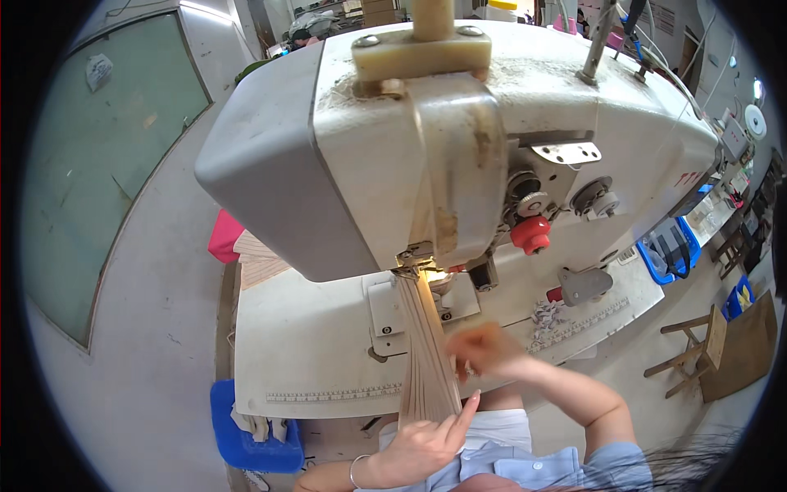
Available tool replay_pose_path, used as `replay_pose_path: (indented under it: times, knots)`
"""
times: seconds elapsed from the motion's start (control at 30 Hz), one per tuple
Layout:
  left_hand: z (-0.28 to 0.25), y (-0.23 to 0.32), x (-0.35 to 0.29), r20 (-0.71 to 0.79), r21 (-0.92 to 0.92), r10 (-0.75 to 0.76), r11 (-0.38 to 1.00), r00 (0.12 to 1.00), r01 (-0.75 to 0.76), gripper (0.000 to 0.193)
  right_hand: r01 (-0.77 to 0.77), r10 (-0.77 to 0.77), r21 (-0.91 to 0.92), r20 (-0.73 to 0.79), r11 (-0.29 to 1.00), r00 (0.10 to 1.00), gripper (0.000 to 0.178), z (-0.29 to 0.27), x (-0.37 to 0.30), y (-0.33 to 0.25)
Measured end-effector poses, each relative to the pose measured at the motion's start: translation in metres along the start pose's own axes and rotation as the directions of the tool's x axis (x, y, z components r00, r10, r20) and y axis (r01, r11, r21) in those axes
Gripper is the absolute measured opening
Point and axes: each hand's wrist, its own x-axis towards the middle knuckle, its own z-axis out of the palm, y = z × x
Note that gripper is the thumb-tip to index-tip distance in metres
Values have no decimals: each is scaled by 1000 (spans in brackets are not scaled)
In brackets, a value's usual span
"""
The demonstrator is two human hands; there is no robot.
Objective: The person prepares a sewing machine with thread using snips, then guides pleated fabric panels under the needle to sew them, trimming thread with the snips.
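Note:
A pale beige striped fabric strip (426, 348) runs from under the lit needle area of a white sewing machine (369, 164) down toward my lap, lying in lengthwise folds. At its lower end my left hand (422, 443) has hold of it, the index finger stretched out along its right edge; the other fingers are partly hidden. Close to the strip's right edge is my right hand (484, 348), smeared by motion. Its fingers are bent, but whether they pinch anything does not show. The needle and presser foot are mostly covered by the machine head.
Thread scraps (548, 320) lie on the white table (311, 344) at the right, beside a measuring scale. More striped fabric (258, 261) and a pink cloth (223, 238) sit behind the machine at left. A blue bin (254, 447) stands below; a wooden stool (697, 344) is at right.

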Motion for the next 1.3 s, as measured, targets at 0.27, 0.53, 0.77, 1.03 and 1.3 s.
replay_pose_path:
  times: [0.27, 0.53, 0.77, 1.03, 1.3]
  knots:
    - [-6, -17, -33, 153, -632, -339, 689, 928, 355, 43, -84, 71, 86, 143, 993, 987, 37, 26, -25, 7]
    - [75, -54, -84, 516, -840, -556, -476, 651, 259, 58, -128, 85, 262, 172, 957, 981, 34, 37, -43, 19]
    - [56, -52, -74, 471, -837, -644, -542, 603, 75, 62, -119, 81, 320, 128, 940, 988, 31, 40, -50, 21]
    - [23, -69, -35, 324, -907, -730, -421, 602, -22, 58, -126, 80, 350, 143, 928, 986, 31, 37, -46, 22]
    - [11, -94, -11, 250, -947, -761, -322, 599, -14, 59, -62, 17, 406, 114, 912, 993, 29, 32, -38, 15]
